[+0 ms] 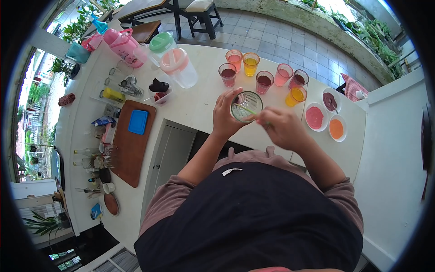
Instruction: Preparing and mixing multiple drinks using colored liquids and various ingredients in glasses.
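My left hand (pixel 225 112) is closed around the side of a clear ridged drinking glass (pixel 247 106), tilted with its open mouth towards me. My right hand (pixel 280 127) grips a thin green stick or straw (pixel 247 109), whose far part reaches into that glass. Beyond the hands stand several glasses of coloured drink, among them a dark red one (pixel 264 82), a yellow one (pixel 250 64) and an orange-yellow one (pixel 295 96). To the right sit three white bowls, holding a pink mixture (pixel 314 116), an orange one (pixel 336 129) and a purple one (pixel 329 101) with a spoon.
Pitchers with a pink lid (pixel 175 60) and a green lid (pixel 161 42) stand back left, beside a pink flask (pixel 122 46). A brown board (pixel 131 149) bears a blue lid (pixel 138 122). Bottles and glassware line the left side. A white wall (pixel 394 142) rises at right.
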A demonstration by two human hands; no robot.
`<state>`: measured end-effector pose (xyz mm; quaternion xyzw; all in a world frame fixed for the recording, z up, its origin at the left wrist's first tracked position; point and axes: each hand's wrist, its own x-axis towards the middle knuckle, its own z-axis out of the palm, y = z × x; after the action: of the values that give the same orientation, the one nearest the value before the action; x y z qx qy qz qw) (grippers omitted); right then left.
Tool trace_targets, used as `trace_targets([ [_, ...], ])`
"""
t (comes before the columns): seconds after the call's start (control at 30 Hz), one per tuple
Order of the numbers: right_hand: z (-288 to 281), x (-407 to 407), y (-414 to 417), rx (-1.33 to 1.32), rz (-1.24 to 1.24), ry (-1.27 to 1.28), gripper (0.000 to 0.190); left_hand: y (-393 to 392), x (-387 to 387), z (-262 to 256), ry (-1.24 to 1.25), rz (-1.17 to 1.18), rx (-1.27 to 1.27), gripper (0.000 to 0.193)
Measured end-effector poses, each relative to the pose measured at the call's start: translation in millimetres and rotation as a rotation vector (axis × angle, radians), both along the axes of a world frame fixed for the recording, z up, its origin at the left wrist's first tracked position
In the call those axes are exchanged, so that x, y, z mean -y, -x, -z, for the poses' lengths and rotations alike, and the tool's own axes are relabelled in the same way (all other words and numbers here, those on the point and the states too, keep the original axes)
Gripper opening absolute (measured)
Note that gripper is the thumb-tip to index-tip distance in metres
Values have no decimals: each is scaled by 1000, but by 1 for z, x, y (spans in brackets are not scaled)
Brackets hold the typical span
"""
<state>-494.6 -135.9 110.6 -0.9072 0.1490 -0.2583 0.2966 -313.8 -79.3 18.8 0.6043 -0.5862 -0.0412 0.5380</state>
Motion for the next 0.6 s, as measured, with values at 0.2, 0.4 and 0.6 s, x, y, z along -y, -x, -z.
trace_targets([
  [0.2,-5,16,11,-23,50,-67,6,0,3,-7,-4,36,116,74],
  [0.4,-19,20,10,-138,-9,16,9,0,5,-10,-4,88,146,73],
  [0.6,-27,19,9,-222,-56,29,9,-4,6,-16,1,105,210,69],
])
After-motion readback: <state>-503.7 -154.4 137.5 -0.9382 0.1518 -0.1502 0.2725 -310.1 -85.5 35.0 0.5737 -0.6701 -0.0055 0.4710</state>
